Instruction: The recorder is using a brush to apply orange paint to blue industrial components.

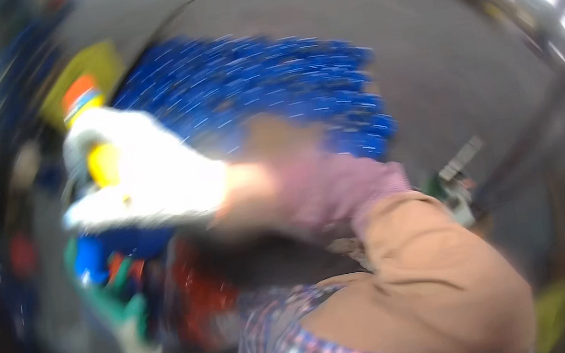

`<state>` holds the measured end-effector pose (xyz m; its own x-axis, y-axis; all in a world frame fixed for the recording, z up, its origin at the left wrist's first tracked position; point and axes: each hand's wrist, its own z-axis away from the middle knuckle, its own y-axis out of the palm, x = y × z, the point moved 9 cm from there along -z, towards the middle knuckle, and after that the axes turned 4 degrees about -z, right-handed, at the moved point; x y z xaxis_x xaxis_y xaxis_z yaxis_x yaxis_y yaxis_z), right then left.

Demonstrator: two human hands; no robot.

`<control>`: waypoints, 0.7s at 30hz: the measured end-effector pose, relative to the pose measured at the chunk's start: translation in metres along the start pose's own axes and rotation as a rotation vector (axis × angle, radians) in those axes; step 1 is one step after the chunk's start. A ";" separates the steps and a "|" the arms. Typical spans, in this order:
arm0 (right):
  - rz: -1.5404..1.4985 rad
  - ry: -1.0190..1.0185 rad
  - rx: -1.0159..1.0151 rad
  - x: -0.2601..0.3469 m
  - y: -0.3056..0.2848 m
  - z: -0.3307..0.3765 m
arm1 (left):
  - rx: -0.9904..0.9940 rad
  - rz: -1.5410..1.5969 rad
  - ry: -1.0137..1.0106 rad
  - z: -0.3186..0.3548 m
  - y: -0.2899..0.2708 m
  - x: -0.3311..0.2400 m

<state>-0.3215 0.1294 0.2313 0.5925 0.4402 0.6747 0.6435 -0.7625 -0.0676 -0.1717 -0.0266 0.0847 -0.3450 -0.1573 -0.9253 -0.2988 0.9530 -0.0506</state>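
Note:
The whole picture is smeared by motion. My right hand [140, 174], in a white glove, reaches across to the left and is closed around a yellow bottle [103, 162] with an orange top. My left hand [123, 315], in a green and white glove, sits lower left, against a blue object [90, 257] with orange bits. The blur hides whether its fingers grip that object. A red thing [201, 295] lies just right of the left hand.
A big blue mass with light streaks [268, 89] fills the middle behind my right hand, on a grey floor [442, 60]. A yellow shape [96, 69] stands upper left. A grey metal part [459, 180] shows at the right.

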 end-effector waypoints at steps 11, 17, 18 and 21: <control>-0.206 0.356 0.368 -0.081 0.119 0.060 | -0.483 0.403 -0.319 0.116 -0.003 0.076; -0.683 0.944 0.209 -0.155 0.109 0.128 | -0.603 0.471 -0.476 0.168 -0.009 0.081; -0.804 0.978 0.182 -0.171 0.105 0.141 | -0.611 0.476 -0.481 0.175 -0.011 0.085; -0.958 1.133 -0.064 -0.197 0.089 0.180 | -0.691 0.145 -0.460 0.195 -0.034 0.093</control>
<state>-0.2937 0.0603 -0.0398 -0.7371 0.2029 0.6447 0.5219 -0.4351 0.7337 -0.0204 -0.0230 -0.0731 -0.0697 0.2183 -0.9734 -0.8086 0.5591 0.1833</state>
